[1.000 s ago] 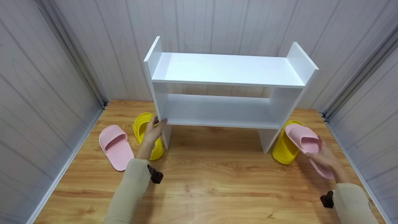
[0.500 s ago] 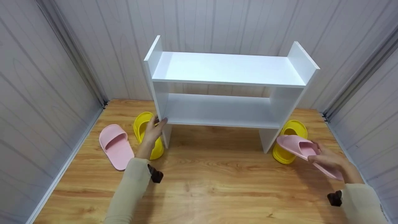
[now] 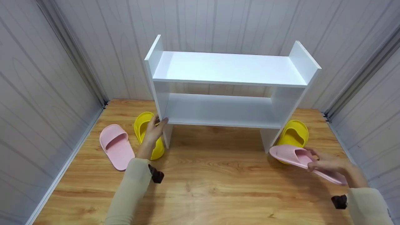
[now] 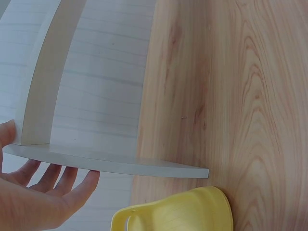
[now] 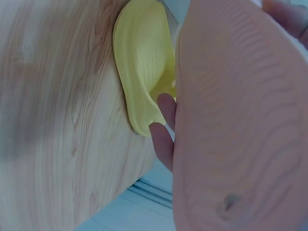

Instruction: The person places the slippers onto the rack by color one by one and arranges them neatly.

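My left hand [image 3: 153, 132] grips the left side panel of a white two-tier shelf [image 3: 225, 109]; in the left wrist view the thumb is on one face and the fingers [image 4: 82, 185] lie along the other. On the right, a pink slipper [image 3: 289, 154] is held in my right hand [image 3: 326, 162], toe pointing left, above the floor. The right wrist view shows its ridged sole [image 5: 240, 110], with two fingertips at its edge. Behind it in the head view, a yellow slipper [image 3: 293, 132] stands on the floor beside the shelf's right panel, partly hidden by the pink one.
Left of the shelf, another yellow slipper [image 3: 143, 120] lies under my left forearm. A second pink slipper [image 3: 117, 147] rests farther left. Wood-grain floor [image 3: 212, 184] spreads in front, and pale panelled walls [image 3: 225, 25] enclose the back and both sides.
My right hand has carried the pink slipper down and slightly left, turning its toe leftward and uncovering the top of the yellow slipper behind. The left hand and shelf stay where they were.
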`<state>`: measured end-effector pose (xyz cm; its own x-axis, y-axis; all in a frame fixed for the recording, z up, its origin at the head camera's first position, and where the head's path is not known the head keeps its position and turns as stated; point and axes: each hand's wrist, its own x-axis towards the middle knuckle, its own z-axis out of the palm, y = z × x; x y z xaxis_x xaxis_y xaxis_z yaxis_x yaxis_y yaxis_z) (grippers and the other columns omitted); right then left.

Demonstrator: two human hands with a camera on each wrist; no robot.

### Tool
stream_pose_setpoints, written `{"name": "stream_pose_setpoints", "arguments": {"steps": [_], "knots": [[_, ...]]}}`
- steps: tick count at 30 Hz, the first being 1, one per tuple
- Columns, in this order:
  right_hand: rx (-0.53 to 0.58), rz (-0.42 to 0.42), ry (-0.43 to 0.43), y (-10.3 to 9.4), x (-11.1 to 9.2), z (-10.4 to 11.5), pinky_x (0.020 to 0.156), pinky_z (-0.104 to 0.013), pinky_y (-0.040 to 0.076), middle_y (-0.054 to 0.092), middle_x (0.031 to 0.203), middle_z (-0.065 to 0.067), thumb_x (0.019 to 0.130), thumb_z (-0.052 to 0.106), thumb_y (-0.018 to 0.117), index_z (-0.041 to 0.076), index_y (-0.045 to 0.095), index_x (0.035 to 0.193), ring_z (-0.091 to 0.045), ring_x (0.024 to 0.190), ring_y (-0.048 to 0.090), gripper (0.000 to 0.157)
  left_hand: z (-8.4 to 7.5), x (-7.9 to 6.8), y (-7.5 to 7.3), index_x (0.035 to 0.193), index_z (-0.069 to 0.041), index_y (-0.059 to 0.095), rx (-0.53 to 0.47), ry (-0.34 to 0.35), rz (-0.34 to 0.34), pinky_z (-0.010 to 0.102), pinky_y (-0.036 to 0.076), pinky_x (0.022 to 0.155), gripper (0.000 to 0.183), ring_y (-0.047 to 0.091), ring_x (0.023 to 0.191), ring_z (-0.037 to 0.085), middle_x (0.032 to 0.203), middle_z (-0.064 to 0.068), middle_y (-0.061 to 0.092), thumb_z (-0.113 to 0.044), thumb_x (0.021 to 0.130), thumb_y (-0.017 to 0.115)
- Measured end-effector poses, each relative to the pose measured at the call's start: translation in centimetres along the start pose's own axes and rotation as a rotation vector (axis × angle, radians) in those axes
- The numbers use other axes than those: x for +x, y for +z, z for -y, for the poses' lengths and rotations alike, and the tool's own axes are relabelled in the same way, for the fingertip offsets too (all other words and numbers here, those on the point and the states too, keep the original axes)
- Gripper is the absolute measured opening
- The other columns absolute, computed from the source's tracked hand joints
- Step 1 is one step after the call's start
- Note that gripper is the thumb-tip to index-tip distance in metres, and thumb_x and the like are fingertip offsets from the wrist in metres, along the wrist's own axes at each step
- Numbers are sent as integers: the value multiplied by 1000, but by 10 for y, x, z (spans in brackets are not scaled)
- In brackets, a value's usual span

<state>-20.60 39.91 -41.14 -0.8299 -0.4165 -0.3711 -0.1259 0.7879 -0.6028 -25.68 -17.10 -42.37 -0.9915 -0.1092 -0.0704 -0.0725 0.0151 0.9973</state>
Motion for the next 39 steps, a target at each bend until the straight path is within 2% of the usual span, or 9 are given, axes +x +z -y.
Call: {"name": "stream_pose_setpoints", "arguments": {"steps": [5,8,16,21,28,31,35,39], "knots": [[47,57,-5,5,1,11,80,-64,27,18,128,-40,76,27,59,-1,11,137,-56,111,23,82,-1,0,0,134,-1,29,3,4,0,49,30,93,51,34,116,31,130,20,33,-19,91,49],[59,70,-40,9,4,18,80,-65,27,17,130,-38,75,26,61,0,13,137,-55,111,24,82,-2,0,0,134,-1,29,6,6,-2,48,31,92,52,34,116,31,131,20,33,-20,91,49],[28,25,-183,21,16,41,85,-60,28,21,130,-35,74,27,63,2,17,137,-46,112,30,82,-1,0,0,134,-3,30,19,-4,-6,48,31,92,50,34,117,31,131,19,33,-21,91,49],[21,-19,-226,27,26,56,88,-59,25,24,132,-29,72,27,65,6,18,137,-38,109,34,83,-1,-1,0,134,-6,31,27,-12,-6,48,30,92,49,34,117,30,130,18,34,-22,91,49],[-26,-73,-297,35,36,76,88,-61,22,26,133,-26,69,31,66,6,18,138,-38,109,34,87,-2,-2,-1,136,-6,29,46,-21,-10,48,31,92,51,34,118,30,132,18,33,-23,91,48],[-30,-87,-364,37,40,83,89,-59,23,27,133,-24,68,32,67,5,18,138,-36,111,34,90,-1,-2,-1,135,-6,30,46,-14,-13,48,31,92,51,34,117,30,131,18,33,-22,91,49],[-49,-111,-464,37,43,95,87,-50,30,30,132,-22,67,32,68,3,18,138,-31,108,37,91,-1,-1,0,134,-4,31,36,-8,-16,49,31,92,50,35,117,31,131,19,34,-21,91,49],[-81,-130,-492,34,45,110,82,-42,34,31,132,-18,68,32,69,5,18,138,-26,104,39,91,0,-1,0,133,-2,31,20,-3,-13,49,30,92,50,35,116,32,130,20,35,-20,91,49]]}}
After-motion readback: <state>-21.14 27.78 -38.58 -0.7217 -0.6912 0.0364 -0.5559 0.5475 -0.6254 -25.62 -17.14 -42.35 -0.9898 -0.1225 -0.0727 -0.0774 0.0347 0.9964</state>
